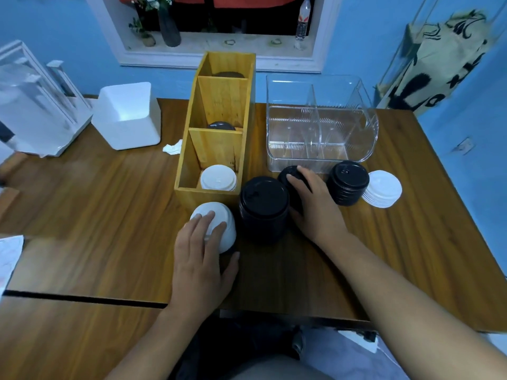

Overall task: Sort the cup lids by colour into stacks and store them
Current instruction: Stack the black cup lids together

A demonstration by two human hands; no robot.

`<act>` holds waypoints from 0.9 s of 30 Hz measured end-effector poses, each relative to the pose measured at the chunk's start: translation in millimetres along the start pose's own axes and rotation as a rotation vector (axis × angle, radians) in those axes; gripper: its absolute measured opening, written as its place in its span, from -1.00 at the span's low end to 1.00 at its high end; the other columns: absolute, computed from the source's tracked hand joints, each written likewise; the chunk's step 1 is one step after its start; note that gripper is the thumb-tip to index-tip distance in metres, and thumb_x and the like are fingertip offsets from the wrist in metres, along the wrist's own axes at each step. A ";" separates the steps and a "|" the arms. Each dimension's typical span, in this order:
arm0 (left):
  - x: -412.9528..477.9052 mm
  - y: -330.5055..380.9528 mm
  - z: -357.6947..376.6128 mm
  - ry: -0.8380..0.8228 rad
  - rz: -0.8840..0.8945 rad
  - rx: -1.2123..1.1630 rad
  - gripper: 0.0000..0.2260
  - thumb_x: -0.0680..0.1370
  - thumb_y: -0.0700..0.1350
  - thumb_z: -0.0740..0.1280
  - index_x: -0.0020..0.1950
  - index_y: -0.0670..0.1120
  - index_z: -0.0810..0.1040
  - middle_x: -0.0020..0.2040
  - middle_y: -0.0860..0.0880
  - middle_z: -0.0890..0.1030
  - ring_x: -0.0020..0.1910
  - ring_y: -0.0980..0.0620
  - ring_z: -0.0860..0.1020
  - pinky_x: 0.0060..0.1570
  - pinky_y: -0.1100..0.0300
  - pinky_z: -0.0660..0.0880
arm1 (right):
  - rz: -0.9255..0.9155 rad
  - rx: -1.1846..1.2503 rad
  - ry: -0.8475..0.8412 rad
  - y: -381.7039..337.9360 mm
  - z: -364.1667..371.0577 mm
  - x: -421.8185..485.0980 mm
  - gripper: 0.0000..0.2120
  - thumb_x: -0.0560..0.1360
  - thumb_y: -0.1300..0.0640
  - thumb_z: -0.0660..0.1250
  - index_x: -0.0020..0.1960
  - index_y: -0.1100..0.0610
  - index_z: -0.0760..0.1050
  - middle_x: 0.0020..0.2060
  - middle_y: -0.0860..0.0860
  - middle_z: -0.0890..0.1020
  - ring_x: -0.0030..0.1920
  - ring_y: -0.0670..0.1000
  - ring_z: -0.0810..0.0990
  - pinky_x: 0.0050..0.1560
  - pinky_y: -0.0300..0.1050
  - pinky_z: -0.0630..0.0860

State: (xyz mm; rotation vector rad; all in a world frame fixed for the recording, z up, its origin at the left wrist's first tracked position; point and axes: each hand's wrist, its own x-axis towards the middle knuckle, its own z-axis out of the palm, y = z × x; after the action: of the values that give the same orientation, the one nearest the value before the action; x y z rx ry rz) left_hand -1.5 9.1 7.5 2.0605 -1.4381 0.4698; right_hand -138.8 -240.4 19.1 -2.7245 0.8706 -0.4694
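black stack [284, 171] half under right hand [315, 212], white rack [35, 100] cropped left

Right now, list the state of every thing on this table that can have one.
left grip, holds the near white stack from above.
right grip, holds a black stack.
middle black stack, upright, untouched.
right black stack, upright, untouched.
right white stack, low, on the table.
wooden box, open-topped; white lids in nearest compartment, dark lids in the two behind.
clear organiser, holds no lids.
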 end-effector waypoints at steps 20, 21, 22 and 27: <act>44.6 132.0 66.4 -0.407 0.024 -0.400 -0.37 0.63 -0.09 0.34 0.63 -0.15 0.15 0.64 -0.03 0.14 0.61 0.06 0.14 0.57 0.15 0.15 | -0.035 0.149 0.137 77.5 -34.9 -107.4 -0.41 0.42 -0.01 0.53 0.37 0.15 0.47 0.48 0.07 0.37 0.47 0.09 0.38 0.45 -0.07 0.33; 53.2 137.7 73.7 -0.417 -0.032 -0.434 -0.35 0.63 -0.12 0.34 0.64 -0.14 0.10 0.65 -0.03 0.12 0.62 0.07 0.11 0.58 0.14 0.14 | -0.022 0.167 0.144 82.1 -37.4 -110.7 -0.41 0.41 0.01 0.55 0.37 0.15 0.47 0.48 0.06 0.37 0.47 0.09 0.37 0.45 -0.05 0.34; 61.7 142.2 81.6 -0.420 -0.086 -0.466 -0.32 0.62 -0.15 0.34 0.65 -0.13 0.07 0.65 -0.04 0.12 0.62 0.06 0.11 0.58 0.13 0.15 | -0.011 0.180 0.149 86.0 -39.9 -114.0 -0.41 0.40 0.03 0.57 0.36 0.14 0.47 0.48 0.06 0.37 0.47 0.07 0.37 0.45 -0.03 0.36; 118.5 155.1 129.5 -0.440 -0.346 -0.627 -0.25 0.49 -0.18 0.51 0.57 -0.04 0.18 0.49 -0.01 0.39 0.48 0.03 0.34 0.47 -0.03 0.35 | 0.034 0.274 0.238 96.5 -48.2 -120.6 -0.43 0.36 0.10 0.62 0.30 0.18 0.52 0.43 0.05 0.41 0.44 -0.03 0.41 0.45 -0.21 0.34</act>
State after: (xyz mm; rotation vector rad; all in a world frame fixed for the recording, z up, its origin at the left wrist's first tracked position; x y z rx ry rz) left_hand -108.9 -198.9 16.2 1.8733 -1.2004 -0.5444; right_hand -299.5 -251.4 4.9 -2.4338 0.8366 -0.8527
